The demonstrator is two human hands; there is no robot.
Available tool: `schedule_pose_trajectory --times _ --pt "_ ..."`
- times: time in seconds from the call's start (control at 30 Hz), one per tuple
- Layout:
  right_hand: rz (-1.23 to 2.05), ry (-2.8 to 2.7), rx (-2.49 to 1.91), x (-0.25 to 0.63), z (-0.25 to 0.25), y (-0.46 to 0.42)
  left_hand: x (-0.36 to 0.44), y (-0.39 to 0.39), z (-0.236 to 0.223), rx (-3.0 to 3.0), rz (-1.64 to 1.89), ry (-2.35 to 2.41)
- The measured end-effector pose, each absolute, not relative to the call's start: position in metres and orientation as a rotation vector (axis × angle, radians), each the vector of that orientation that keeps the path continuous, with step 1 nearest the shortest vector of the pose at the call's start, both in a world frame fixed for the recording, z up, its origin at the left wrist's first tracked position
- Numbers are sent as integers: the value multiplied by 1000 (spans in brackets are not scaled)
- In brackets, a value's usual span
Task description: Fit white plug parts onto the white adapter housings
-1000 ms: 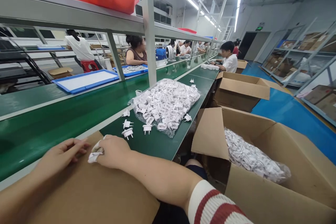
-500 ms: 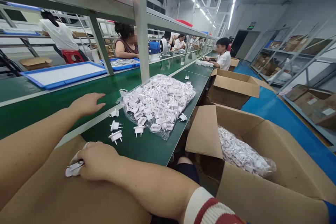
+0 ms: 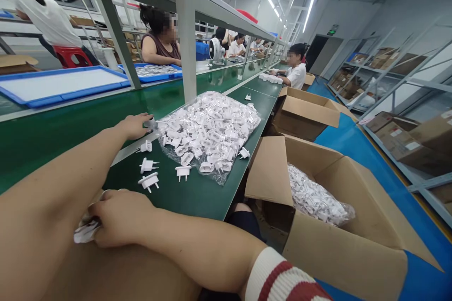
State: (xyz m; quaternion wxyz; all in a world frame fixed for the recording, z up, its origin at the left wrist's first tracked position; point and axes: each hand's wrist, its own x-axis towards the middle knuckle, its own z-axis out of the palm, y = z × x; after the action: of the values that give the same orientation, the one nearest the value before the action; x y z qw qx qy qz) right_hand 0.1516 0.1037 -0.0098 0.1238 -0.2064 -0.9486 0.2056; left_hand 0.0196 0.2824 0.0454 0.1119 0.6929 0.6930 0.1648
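Observation:
My left hand (image 3: 134,126) reaches to the left edge of a clear plastic bag (image 3: 212,127) full of white two-pin plugs. Its fingertips are closed on a small whitish piece (image 3: 150,124), apparently a plug, blurred beside the bag. Low in front of me, my right hand (image 3: 123,216) is closed round white plugs (image 3: 86,231); how many is hidden by the fingers and my left forearm. Loose plugs lie on the green table between my hands and the bag, among them a plug (image 3: 149,181) and another plug (image 3: 183,172).
An open carton (image 3: 318,244) at my right holds another bag of white parts (image 3: 318,195). Behind it stands a second carton (image 3: 307,108). A metal post (image 3: 185,33) rises past the bag. Blue-rimmed trays (image 3: 67,82) and co-workers are across the line.
My left hand has moved forward and right to the bag's edge, its fingers closing on a small piece. My right hand still grips the plugs. The view has shifted slightly.

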Motion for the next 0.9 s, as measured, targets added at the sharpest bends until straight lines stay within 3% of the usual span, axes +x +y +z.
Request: schedule_pose_trajectory --times 0.2,0.4,0.5,0.7,0.9 --pt "837 -2597 -657 159 -7 103 7 232 67 2034 388 2240" --pt "1507 -1824 -934 156 -16 106 -22 116 78 1959 448 2322" --pt "1691 -1520 -935 154 -19 103 -30 48 73 1810 473 2377" --pt "1807 -1386 -839 155 -14 88 -15 -50 37 1631 612 2244" --pt "1721 -1523 -673 152 -12 70 2 -69 -6 1357 1000 2075"
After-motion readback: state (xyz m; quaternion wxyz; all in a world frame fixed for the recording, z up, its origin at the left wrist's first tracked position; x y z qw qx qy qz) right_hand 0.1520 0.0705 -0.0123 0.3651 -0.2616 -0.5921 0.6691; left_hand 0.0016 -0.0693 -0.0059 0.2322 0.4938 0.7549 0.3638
